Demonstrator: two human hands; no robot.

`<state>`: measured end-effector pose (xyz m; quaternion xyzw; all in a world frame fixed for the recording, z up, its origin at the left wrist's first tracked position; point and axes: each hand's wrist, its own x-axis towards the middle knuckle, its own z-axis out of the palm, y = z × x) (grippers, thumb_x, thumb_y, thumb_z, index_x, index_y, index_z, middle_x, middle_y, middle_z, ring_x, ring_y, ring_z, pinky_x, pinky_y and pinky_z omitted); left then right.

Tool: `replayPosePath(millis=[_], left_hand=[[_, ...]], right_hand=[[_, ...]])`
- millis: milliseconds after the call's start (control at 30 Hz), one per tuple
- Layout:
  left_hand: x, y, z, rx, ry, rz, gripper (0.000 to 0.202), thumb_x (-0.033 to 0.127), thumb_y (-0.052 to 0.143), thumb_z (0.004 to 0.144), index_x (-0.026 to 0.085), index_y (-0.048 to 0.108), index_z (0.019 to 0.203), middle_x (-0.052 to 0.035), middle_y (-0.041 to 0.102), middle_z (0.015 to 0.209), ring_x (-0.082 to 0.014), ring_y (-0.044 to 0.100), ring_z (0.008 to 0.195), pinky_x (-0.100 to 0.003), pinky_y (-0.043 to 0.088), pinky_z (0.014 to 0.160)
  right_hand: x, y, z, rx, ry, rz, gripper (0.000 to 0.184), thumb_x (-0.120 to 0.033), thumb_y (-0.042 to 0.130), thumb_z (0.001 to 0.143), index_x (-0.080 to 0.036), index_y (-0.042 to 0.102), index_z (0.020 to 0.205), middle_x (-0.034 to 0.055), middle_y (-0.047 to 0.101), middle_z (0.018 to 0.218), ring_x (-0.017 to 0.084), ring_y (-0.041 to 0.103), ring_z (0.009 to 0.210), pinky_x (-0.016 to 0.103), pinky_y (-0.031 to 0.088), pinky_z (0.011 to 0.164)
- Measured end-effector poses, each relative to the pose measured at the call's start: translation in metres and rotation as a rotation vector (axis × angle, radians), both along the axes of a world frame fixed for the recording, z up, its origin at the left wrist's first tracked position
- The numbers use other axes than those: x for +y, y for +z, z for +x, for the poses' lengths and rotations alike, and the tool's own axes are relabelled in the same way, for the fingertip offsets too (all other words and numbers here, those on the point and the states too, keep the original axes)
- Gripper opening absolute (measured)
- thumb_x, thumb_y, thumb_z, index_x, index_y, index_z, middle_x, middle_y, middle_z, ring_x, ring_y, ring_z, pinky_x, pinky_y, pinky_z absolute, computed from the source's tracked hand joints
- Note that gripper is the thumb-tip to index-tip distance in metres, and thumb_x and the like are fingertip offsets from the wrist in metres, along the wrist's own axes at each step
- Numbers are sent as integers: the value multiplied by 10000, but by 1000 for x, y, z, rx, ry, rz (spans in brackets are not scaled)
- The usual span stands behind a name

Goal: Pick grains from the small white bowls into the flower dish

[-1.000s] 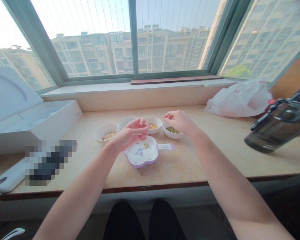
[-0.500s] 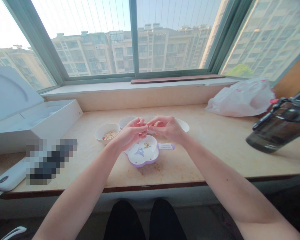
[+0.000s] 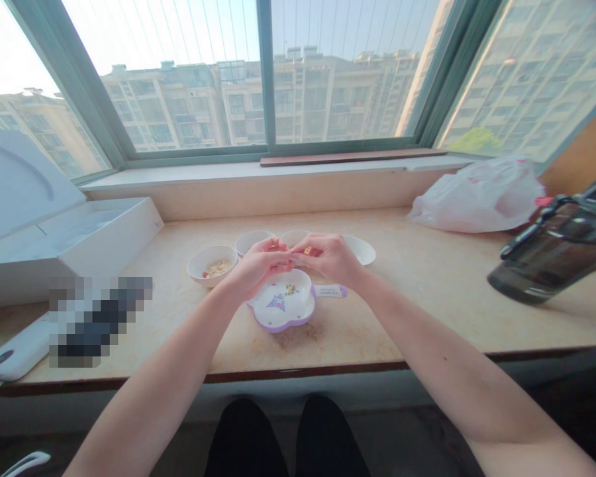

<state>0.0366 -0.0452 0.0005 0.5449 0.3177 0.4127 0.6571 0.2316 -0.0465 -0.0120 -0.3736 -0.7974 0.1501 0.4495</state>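
Note:
Above a white and purple cartoon dish [image 3: 283,315] with a short handle, my two hands meet at the fingertips. My left hand [image 3: 265,263] has its fingers curled and pressed together. From the other side, my right hand [image 3: 330,257] pinches at the same spot; whatever lies between the fingers is too small and covered to name. Inside the dish is a little heap of small yellow-green bits [image 3: 292,289]. A white bowl [image 3: 212,264] on the left contains pale flakes [image 3: 218,267] with something red. Behind my hands stand more white bowls [image 3: 253,240], partly hidden.
A white dish [image 3: 361,250] sits right of my right hand. An open white box [image 3: 114,232] and a white device [image 3: 20,348] lie to the left, beside a blurred-out dark item. On the right are a plastic bag [image 3: 477,199] and a dark bottle [image 3: 546,255].
My hands have shifted only slightly, and the fingertips press closer together. The small thing glimpsed between them before is now covered. Dish and bowls stay put.

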Motion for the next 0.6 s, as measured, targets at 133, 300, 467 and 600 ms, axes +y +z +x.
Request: replayPosePath(millis=[133, 300, 467, 600], left_hand=[[-1, -6, 1, 344, 87, 279, 82, 197, 659, 803, 169, 591, 839, -15, 650, 817, -130, 623, 743, -265, 487, 708], [1, -17, 4, 920, -21, 857, 174, 84, 499, 843, 185, 614, 760, -11, 670, 764, -148, 596, 729, -276, 421, 702], [2, -18, 4, 1192, -147, 990, 189, 87, 476, 867, 188, 617, 792, -28, 687, 777, -163, 613, 704, -279, 346, 606], [-3, -17, 6, 1279, -197, 1060, 201, 93, 470, 887, 195, 635, 836, -35, 735, 868, -181, 650, 736, -283, 332, 577]], right_hand=[[-2, 7, 5, -20, -88, -3, 193, -341, 658, 906, -192, 780, 893, 26, 756, 843, 124, 593, 617, 262, 460, 631], [6, 18, 24, -69, -335, 2, 249, -340, 538, 958, -170, 720, 953, 43, 736, 834, 160, 626, 694, 278, 457, 684], [14, 23, 43, -389, -655, -188, 191, -247, 565, 893, -180, 744, 903, 87, 769, 918, 215, 677, 827, 291, 440, 693], [16, 22, 52, -567, -758, -378, 209, -221, 589, 844, -203, 779, 930, 93, 789, 1008, 248, 709, 922, 295, 446, 694]])
